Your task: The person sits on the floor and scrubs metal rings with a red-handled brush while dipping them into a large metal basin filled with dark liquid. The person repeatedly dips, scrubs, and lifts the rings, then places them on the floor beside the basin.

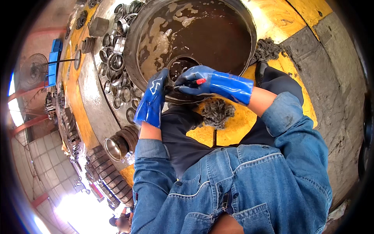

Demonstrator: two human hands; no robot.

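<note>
I wear blue rubber gloves on both hands, at the near edge of a large round tub [132,50] of murky brown liquid. My left hand [155,87] is closed on the left side of a dark, wet metal ring [180,57], held over the tub's near rim. My right hand [194,81] is closed around a small tool with a red end [201,81], by the ring's near right side. The tool's tip is mostly hidden by my fingers, so its kind is unclear. A grey tangled wad [218,113] sits between my legs, below the tub.
Many loose shiny metal rings [116,62] lie left of the tub. A metal cylinder with an open end [113,149] stands by my left arm, near stacked dark rings [107,171]. Another grey wad [268,49] lies right of the tub. A person [123,222] appears far off, lower left.
</note>
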